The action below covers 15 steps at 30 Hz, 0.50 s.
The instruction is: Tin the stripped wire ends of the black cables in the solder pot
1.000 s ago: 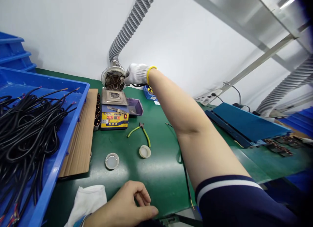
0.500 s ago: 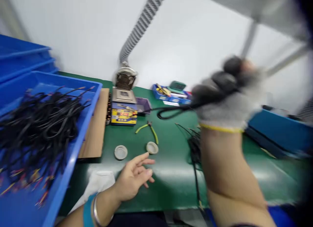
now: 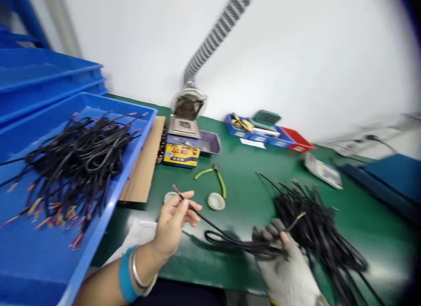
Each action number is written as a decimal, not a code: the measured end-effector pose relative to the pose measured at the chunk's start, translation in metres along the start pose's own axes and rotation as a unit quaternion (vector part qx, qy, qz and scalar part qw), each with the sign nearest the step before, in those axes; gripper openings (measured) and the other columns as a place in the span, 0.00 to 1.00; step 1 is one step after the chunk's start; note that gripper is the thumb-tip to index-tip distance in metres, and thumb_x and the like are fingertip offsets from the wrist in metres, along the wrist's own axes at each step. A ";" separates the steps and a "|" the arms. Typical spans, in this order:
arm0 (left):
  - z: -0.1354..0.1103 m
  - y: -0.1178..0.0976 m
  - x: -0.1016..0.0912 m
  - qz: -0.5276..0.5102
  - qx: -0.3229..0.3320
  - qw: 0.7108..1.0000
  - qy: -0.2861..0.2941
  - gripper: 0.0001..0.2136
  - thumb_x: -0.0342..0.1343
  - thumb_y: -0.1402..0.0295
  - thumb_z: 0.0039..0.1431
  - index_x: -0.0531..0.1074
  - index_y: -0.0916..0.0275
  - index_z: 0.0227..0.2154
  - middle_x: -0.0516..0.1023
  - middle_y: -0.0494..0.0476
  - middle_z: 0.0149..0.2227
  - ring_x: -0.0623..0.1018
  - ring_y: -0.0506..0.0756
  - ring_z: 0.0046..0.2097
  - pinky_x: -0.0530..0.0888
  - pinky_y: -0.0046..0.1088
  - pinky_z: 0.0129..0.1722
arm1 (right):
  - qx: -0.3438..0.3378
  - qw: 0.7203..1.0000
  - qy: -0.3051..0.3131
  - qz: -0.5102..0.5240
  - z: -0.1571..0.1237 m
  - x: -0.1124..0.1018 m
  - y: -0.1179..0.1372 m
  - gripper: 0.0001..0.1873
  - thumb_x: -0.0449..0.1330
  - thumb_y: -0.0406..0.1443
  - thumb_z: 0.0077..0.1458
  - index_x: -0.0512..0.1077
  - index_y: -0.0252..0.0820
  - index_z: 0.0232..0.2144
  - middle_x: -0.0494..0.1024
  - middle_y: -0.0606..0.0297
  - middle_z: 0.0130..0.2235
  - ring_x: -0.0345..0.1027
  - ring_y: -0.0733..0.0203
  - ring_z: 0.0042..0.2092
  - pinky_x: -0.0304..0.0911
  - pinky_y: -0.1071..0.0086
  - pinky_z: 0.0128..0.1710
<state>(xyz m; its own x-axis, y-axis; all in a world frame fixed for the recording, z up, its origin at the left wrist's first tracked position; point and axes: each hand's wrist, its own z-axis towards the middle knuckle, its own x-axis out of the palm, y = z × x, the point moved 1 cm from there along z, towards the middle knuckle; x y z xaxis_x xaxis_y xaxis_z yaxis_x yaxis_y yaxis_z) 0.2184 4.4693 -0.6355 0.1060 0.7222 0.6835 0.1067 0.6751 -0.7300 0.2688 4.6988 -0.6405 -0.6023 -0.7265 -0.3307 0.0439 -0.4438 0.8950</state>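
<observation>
A coiled black cable (image 3: 230, 240) stretches between my two hands above the green bench. My bare left hand (image 3: 176, 220) pinches it near one end, where thin coloured wires stick out past the fingertips. Gloved in grey and white, my right hand (image 3: 279, 257) is closed around the bundled loops. The cable's other stripped end pokes out beyond the right thumb. Just behind that hand lies a pile of black cables (image 3: 315, 227). A shallow round dish (image 3: 216, 201) sits ahead of my left hand, and a second dish (image 3: 169, 196) is partly hidden behind its fingers.
At left, a blue tray (image 3: 131, 183) holds many black cables, with cardboard (image 3: 144, 174) beside it. Green-handled cutters (image 3: 215, 176) lie near a yellow-blue solder pot unit (image 3: 182, 148) under an extraction hose (image 3: 217, 38). Small bins (image 3: 283, 141) line the wall. White cloth (image 3: 141, 235) lies at front left.
My right hand has come down from high on the right with the cable. My left hand, loosely open before, now pinches the cable's end. The view has turned to the right.
</observation>
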 end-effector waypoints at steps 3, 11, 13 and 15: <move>0.000 0.006 0.000 0.069 -0.015 0.996 0.051 0.18 0.60 0.60 0.54 0.67 0.65 0.44 0.78 0.55 0.29 0.74 0.48 0.24 0.71 0.23 0.25 | -0.059 0.980 -0.183 -0.052 -0.007 -0.015 -0.024 0.19 0.41 0.41 0.59 0.71 0.45 0.38 0.74 0.59 0.28 0.74 0.57 0.34 0.71 0.64 0.34; -0.001 0.015 -0.003 0.152 -0.023 0.984 0.087 0.14 0.57 0.61 0.57 0.65 0.63 0.41 0.80 0.55 0.32 0.76 0.48 0.26 0.75 0.24 0.28 | -0.341 0.901 0.119 -0.241 -0.045 0.040 0.034 0.24 0.58 0.36 0.51 0.64 0.40 0.51 0.71 0.55 0.51 0.60 0.48 0.57 0.41 0.39 0.62; 0.001 0.015 -0.003 0.144 -0.022 0.986 0.080 0.14 0.59 0.61 0.56 0.66 0.63 0.40 0.80 0.55 0.33 0.76 0.48 0.26 0.75 0.24 0.26 | -0.325 0.890 0.168 -0.272 -0.046 0.057 0.041 0.23 0.59 0.39 0.51 0.66 0.40 0.50 0.72 0.58 0.50 0.59 0.46 0.57 0.37 0.38 0.63; 0.003 0.014 -0.003 0.142 -0.012 0.987 0.067 0.14 0.60 0.61 0.55 0.67 0.63 0.39 0.80 0.56 0.34 0.77 0.49 0.27 0.76 0.24 0.27 | -0.314 0.888 0.156 -0.296 -0.041 0.057 0.038 0.26 0.59 0.43 0.51 0.65 0.39 0.51 0.71 0.57 0.52 0.57 0.44 0.58 0.36 0.39 0.63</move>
<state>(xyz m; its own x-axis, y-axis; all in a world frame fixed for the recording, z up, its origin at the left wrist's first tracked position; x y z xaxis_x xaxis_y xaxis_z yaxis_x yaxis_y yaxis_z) 0.2169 4.4766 -0.6480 0.2644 0.8550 0.4462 0.0774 0.4423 -0.8935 0.2690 4.6185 -0.6375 -0.4227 -0.3346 -0.8423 0.2886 -0.9307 0.2249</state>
